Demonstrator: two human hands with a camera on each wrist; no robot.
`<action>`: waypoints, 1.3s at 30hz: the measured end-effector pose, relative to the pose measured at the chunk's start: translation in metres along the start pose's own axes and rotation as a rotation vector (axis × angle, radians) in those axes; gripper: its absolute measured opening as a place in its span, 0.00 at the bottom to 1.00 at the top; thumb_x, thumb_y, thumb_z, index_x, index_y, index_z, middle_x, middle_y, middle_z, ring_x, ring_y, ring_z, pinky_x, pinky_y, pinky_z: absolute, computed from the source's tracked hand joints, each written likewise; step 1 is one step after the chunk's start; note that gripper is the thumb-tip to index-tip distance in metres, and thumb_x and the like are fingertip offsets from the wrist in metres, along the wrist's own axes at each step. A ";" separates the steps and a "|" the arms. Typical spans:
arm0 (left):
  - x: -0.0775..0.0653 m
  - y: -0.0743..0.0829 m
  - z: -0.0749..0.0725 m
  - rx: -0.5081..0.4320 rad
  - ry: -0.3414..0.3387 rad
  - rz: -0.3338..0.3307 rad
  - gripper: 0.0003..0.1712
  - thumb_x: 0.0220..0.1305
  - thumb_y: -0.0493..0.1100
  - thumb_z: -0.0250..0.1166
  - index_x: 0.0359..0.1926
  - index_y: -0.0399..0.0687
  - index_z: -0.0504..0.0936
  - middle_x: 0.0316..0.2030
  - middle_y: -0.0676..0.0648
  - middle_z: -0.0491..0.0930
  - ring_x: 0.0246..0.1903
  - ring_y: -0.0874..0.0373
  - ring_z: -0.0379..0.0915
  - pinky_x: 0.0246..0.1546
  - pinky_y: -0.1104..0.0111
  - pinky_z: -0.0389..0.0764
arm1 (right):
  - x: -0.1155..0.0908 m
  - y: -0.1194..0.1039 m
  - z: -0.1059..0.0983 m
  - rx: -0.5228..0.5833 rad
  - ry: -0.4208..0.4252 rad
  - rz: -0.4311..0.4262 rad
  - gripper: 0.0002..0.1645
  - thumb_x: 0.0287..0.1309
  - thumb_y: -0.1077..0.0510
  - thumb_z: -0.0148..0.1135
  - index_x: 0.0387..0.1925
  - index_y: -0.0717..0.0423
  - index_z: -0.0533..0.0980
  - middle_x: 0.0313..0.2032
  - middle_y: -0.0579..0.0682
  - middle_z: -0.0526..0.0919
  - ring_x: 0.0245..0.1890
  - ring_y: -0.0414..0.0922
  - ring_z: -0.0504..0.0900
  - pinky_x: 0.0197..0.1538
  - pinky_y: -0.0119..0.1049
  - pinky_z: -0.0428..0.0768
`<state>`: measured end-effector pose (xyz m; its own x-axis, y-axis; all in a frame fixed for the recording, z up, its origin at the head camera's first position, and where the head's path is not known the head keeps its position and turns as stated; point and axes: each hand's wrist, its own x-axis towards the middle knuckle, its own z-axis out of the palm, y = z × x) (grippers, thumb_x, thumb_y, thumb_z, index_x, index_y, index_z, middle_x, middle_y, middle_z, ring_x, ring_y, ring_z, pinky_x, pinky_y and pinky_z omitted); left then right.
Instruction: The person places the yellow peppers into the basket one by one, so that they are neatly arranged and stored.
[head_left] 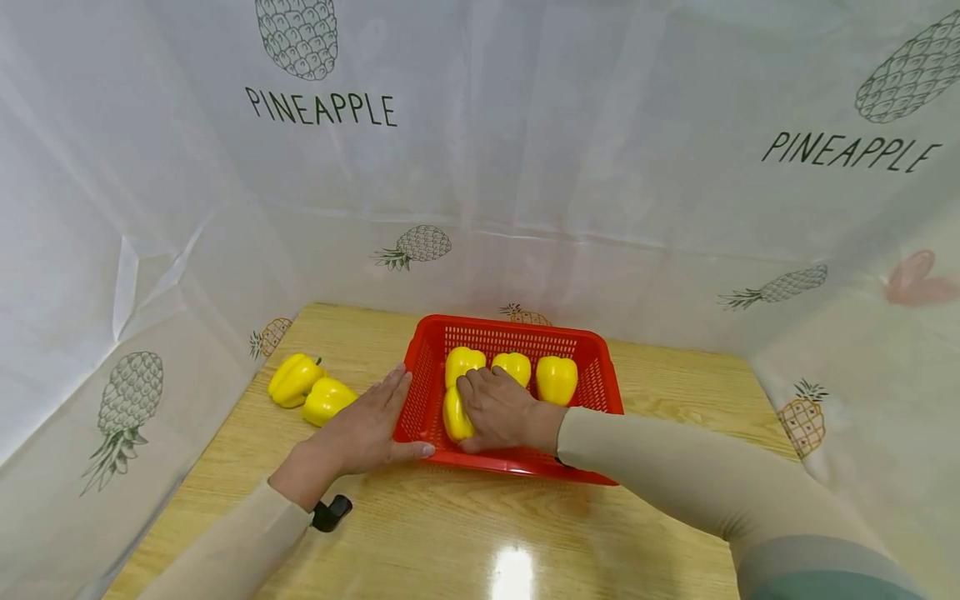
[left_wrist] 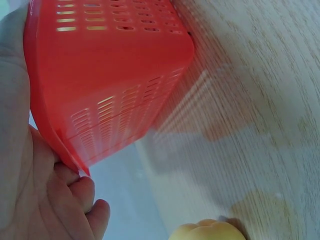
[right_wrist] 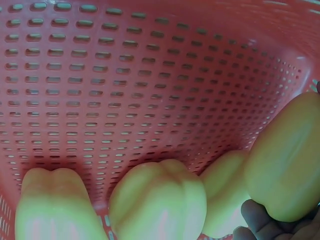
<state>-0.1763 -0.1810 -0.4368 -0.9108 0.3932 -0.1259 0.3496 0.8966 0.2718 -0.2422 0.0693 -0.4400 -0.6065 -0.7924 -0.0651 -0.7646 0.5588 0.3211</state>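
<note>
Small screened-off booth, kind unclear: pineapple-print sheeting (head_left: 540,167) around a wood-grain tabletop (head_left: 420,533).

The head view is bright, with 1 white glare patch on the bench (head_left: 420,542) and wide-angle stretching toward the edges. The left wrist view looks hazy, a soft grey shadow beside the basket (left_wrist: 110,55). The right wrist view is dimmer and washed-out; pale highlights bleach the peppers (right_wrist: 160,205), and the fingers (right_wrist: 257,217) sit dark.
</note>
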 end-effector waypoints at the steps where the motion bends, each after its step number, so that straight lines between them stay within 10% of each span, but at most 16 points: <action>1: 0.000 0.000 0.000 0.001 0.002 0.002 0.75 0.57 0.88 0.54 0.84 0.36 0.46 0.85 0.37 0.41 0.82 0.36 0.49 0.79 0.46 0.62 | 0.001 0.000 0.001 -0.002 0.000 0.001 0.48 0.59 0.18 0.56 0.56 0.56 0.69 0.40 0.49 0.75 0.41 0.47 0.77 0.52 0.41 0.82; 27: 0.001 0.000 0.001 0.001 0.018 0.014 0.74 0.58 0.87 0.55 0.84 0.35 0.47 0.85 0.37 0.42 0.82 0.36 0.49 0.79 0.46 0.62 | 0.011 -0.010 0.020 -0.081 -0.079 -0.026 0.53 0.64 0.17 0.48 0.68 0.56 0.67 0.55 0.50 0.79 0.55 0.46 0.79 0.61 0.41 0.82; 39: 0.000 0.001 0.000 -0.009 0.008 0.002 0.74 0.59 0.86 0.56 0.84 0.35 0.46 0.85 0.37 0.41 0.81 0.35 0.50 0.78 0.45 0.62 | 0.009 -0.001 0.008 0.018 -0.196 -0.075 0.57 0.60 0.26 0.66 0.75 0.55 0.58 0.65 0.51 0.75 0.62 0.46 0.75 0.66 0.37 0.80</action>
<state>-0.1757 -0.1804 -0.4371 -0.9118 0.3936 -0.1175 0.3497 0.8939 0.2806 -0.2488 0.0632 -0.4487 -0.5772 -0.7702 -0.2711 -0.8119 0.5057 0.2917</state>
